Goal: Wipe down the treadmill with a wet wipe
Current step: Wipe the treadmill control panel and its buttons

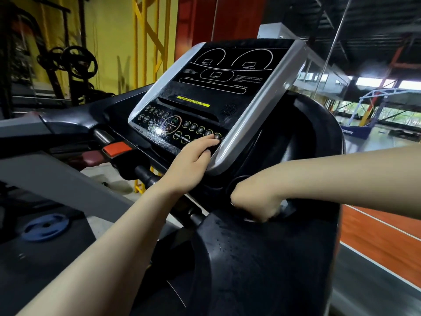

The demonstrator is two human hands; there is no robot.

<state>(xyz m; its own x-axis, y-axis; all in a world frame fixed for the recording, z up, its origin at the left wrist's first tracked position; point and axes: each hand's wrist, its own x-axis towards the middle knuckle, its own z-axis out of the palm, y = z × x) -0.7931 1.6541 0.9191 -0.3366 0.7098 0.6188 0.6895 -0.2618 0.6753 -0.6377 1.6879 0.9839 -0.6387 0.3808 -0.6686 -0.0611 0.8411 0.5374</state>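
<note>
My black treadmill (pixel 262 258) stood angled, its silver-edged glossy console panel (pixel 205 94) tilted toward me, wet-streaked near the round buttons (pixel 200 130); wipe not visible.

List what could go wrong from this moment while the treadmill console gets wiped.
1. The left hand rests its fingertips on the round buttons of the glossy black treadmill console, beside the START key; a press might start the belt.
2. Wet droplets glisten on the button panel, so moisture could seep under the keys.
3. The right hand is curled low in the black side recess; its grip and any wipe are hidden, so missed spots are likely.
</note>
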